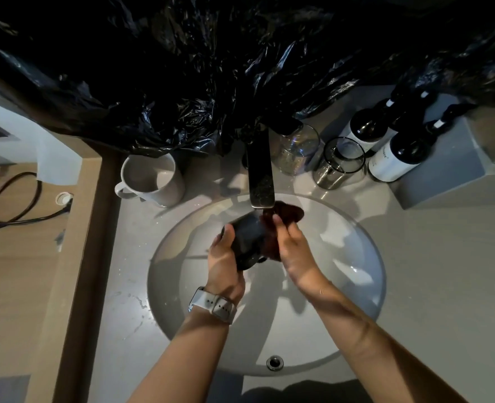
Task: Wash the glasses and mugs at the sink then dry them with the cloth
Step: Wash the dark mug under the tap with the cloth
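1. Sink (pixel 365 286): round white basin set in a pale counter, overflow hole (pixel 274 362) at the near rim.
2. Faucet (pixel 260 175): flat metal spout reaching out over the basin; its tip is directly above the hands.
3. Left hand (pixel 224 257): fingers curled round a dark mug (pixel 247 237), thumb lying along its side. Mug held tilted over the basin, just under the spout tip. White-strapped watch (pixel 213 305) on this wrist.
4. Right hand (pixel 291 245): pinching a dark reddish-brown cloth (pixel 284 213) and pressing it against the mug. Cloth bunches out behind the fingers toward the far side of the basin.
5. White mug (pixel 153 178): upright on the counter left of the faucet, handle toward the left, apart from the sink rim.
6. Two clear glasses right of the faucet: nearer one (pixel 297 149) beside the spout, dark-rimmed one (pixel 341 162) further right; both on the counter.
7. Two dark bottles (pixel 397 152) with white labels stand just beyond the glasses.
8. Black plastic sheeting (pixel 211 68) hangs over the wall behind the counter.
9. Black cable (pixel 16 199) looped on the wooden surface at far left.
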Available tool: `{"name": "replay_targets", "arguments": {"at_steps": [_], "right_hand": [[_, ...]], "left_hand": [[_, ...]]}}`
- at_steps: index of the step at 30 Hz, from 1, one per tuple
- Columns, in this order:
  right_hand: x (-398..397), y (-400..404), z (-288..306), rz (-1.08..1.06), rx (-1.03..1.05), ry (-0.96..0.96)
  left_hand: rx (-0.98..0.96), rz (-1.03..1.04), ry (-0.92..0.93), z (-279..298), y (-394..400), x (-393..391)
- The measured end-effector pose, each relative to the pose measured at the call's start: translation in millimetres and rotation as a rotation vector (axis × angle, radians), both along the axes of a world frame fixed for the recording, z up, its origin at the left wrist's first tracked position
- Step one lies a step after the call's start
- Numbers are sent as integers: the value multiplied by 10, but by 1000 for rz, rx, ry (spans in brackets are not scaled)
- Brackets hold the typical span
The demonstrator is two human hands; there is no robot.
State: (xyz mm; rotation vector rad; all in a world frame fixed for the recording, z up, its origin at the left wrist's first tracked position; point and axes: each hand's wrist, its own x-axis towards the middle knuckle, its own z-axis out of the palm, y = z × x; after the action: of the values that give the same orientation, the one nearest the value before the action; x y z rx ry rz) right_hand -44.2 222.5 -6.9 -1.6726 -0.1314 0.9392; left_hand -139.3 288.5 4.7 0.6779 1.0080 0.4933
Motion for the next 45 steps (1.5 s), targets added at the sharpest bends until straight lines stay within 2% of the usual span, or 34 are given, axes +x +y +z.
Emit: {"name": "replay_targets", "arguments": {"at_steps": [5, 8, 10, 14, 16, 17, 20, 21, 23, 26, 29, 33, 34, 38, 41, 43, 45], "right_hand": [[-128, 15, 67, 7, -52, -145], [69, 103, 13, -34, -75, 65], [-30, 52, -101, -50, -70, 102], [-348, -143, -122, -53, -24, -155], [-217, -79, -49, 5, -80, -195], [-110, -5, 27, 12, -120, -184], [149, 104, 69, -54, -139, 77], [121, 107, 65, -36, -163, 106], [-63, 8, 14, -33, -169, 46], [-285, -83, 17, -29, -53, -65], [-53, 95, 61, 22, -85, -186], [134, 165, 10, 35, -164, 61], [27, 101, -19, 29, -161, 57], [-302, -110, -43, 4, 44, -294], [-119, -100, -14, 187, 44, -446], [-52, -62, -5, 200, 51, -380], [-36, 6, 5, 103, 82, -106]], "left_hand": [[19, 59, 152, -1, -100, 52], [8, 83, 170, 36, -97, 80], [-14, 90, 166, 28, -48, 63], [-1, 64, 196, -14, 2, 25], [25, 55, 204, 28, -16, 35], [33, 58, 210, 63, -15, 53], [24, 74, 223, 140, 23, 130], [-1, 85, 236, 151, 46, 147], [-41, 101, 287, 143, 117, 165], [-6, 72, 304, 138, 108, 146], [12, 71, 287, 164, 32, 107], [18, 75, 294, 179, -14, 67], [5, 83, 279, 186, -7, 53], [-12, 111, 280, 130, -11, 17], [-20, 97, 271, 100, -28, 10], [6, 101, 266, 109, -29, 47], [91, 130, 320, 127, -51, 87]]}}
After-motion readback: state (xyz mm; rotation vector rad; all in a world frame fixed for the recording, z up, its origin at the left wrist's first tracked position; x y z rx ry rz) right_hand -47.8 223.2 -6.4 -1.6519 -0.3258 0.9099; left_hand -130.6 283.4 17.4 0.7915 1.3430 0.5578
